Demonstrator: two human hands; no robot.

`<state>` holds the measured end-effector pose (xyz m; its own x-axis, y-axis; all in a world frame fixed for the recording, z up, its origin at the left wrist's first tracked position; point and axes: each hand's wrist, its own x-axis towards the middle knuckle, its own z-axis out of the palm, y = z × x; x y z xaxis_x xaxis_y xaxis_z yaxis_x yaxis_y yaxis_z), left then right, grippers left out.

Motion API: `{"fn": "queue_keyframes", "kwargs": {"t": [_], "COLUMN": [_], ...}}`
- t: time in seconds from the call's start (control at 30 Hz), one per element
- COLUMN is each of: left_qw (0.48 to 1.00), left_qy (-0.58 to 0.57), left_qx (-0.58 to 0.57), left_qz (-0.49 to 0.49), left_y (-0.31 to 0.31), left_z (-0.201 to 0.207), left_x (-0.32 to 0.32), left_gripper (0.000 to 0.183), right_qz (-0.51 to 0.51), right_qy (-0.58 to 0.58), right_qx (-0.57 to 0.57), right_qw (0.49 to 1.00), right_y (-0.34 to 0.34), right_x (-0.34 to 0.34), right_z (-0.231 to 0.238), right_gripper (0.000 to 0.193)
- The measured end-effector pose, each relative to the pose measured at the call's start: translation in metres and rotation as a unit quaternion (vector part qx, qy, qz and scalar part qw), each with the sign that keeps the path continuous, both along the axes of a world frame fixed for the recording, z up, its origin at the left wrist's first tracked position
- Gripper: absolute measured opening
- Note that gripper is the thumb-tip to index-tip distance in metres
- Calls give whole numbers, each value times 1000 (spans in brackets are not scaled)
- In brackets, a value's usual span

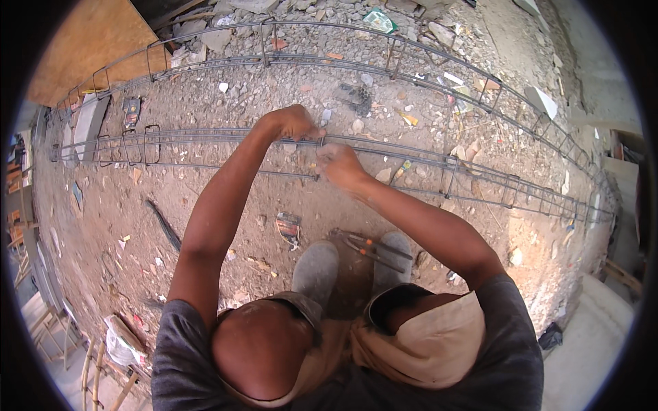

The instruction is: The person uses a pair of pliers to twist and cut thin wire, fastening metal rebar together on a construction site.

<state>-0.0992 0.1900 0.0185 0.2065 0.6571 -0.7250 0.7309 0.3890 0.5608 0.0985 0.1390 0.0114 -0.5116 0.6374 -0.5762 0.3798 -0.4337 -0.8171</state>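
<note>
Both my hands meet at the near rebar cage, a run of long thin steel bars with square stirrups lying on the ground. My left hand is closed just above the bars, its fingertips against them. Below it, my right hand is closed too, fingers pinched at the near side of the bars. A short upright piece of steel or wire shows between the hands; what exactly each hand grips is hidden by the fingers. The end of a loose lower bar lies just left of my right hand.
A second rebar cage curves across beyond. Pincers with orange marks lie between my boots. A concrete block sits under the cage's left end, near a wooden board. Rubble and a crumpled packet litter the ground.
</note>
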Motion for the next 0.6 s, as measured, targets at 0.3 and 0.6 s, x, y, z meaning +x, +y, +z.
{"fn": "queue_keyframes", "kwargs": {"t": [0.3,0.6], "left_qw": [985,960], "left_qy": [-95,-128], "left_qx": [-12,137], "left_qz": [146,209], "left_y": [-7,-22], "left_z": [-7,-20], "left_x": [8,19], "left_gripper": [30,12], "right_qz": [-14,103], "right_qy": [-18,-37], "right_qx": [84,64], "right_qw": [996,992], "right_y": [12,48], "right_x": [-13,-5], "right_z": [-7,7], "right_gripper": [9,17]}}
